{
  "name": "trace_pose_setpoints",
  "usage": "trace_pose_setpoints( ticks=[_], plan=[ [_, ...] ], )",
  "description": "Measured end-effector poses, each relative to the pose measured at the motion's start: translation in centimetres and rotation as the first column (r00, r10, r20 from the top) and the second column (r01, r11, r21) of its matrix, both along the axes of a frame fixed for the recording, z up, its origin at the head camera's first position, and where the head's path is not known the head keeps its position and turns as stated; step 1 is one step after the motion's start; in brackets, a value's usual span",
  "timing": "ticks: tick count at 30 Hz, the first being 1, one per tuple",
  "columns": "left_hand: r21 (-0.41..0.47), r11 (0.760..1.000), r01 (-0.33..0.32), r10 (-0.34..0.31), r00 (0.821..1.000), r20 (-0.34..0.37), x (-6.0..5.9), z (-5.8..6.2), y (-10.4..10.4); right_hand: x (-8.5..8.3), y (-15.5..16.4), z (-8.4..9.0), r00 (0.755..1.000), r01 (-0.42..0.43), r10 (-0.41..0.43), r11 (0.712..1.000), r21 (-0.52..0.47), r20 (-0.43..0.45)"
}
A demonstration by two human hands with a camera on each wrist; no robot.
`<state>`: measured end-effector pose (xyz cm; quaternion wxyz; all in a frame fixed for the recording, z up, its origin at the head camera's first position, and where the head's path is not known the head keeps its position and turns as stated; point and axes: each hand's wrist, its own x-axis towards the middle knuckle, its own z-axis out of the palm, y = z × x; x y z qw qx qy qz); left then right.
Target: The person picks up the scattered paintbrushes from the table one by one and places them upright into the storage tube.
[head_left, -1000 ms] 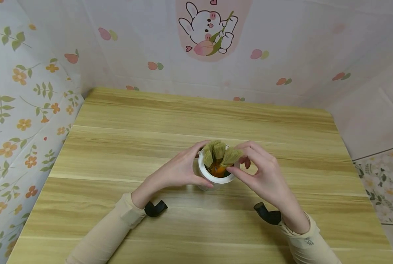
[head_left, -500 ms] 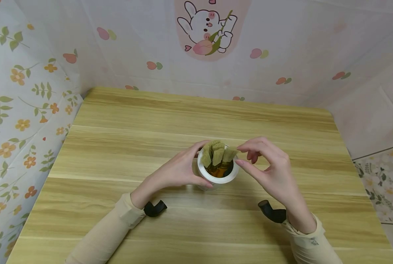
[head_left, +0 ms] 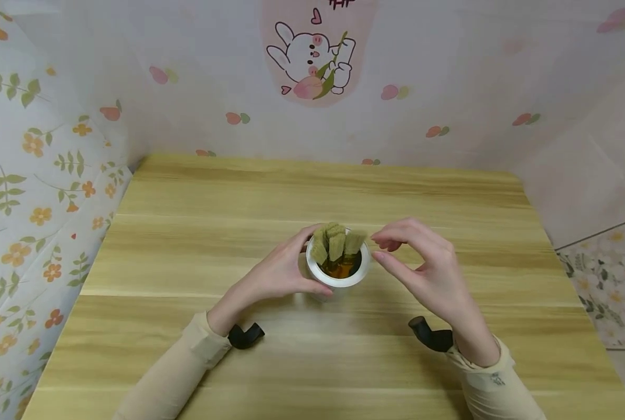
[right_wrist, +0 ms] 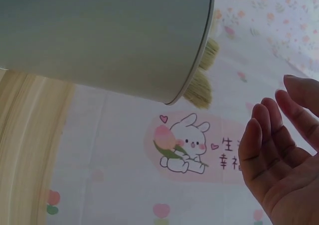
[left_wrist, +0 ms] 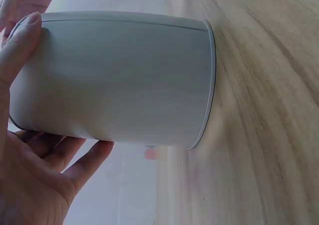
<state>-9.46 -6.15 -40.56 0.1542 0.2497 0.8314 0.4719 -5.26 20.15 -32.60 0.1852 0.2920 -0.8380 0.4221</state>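
A white cup [head_left: 337, 279] is standing near the middle of the wooden bench [head_left: 197, 233], with several olive-green brushes [head_left: 336, 244] sticking up out of it, bristles uppermost. The left hand [head_left: 278, 274] is gripping the cup's left side, thumb and fingers curling round its wall. The right hand [head_left: 422, 271] is hovering just beside the cup's right rim, fingers loosely bent, holding nothing. A cartoon rabbit [head_left: 312, 61] is showing on the wall beyond the bench's far edge.
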Motion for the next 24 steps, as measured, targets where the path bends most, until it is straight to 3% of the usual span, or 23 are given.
trace_pose_setpoints(
  ticks=[7,16,24],
  plan=[
    [0.006,1.000,-0.026,0.026,0.999,-0.022,-1.6,-0.7,-0.5,-1.2,-0.6,-1.0,0.998,-0.057,0.057,0.998,0.009,-0.015],
    [0.013,0.997,-0.078,0.078,0.997,-0.024,-4.1,-1.9,-0.9,-3.5,-0.5,-2.4,0.977,-0.189,0.199,0.975,0.121,-0.075],
    [-0.071,0.993,-0.096,0.095,0.995,-0.013,-4.0,-3.2,-0.6,-3.7,0.3,-4.0,0.952,-0.244,0.290,0.912,0.330,-0.098]
  ],
)
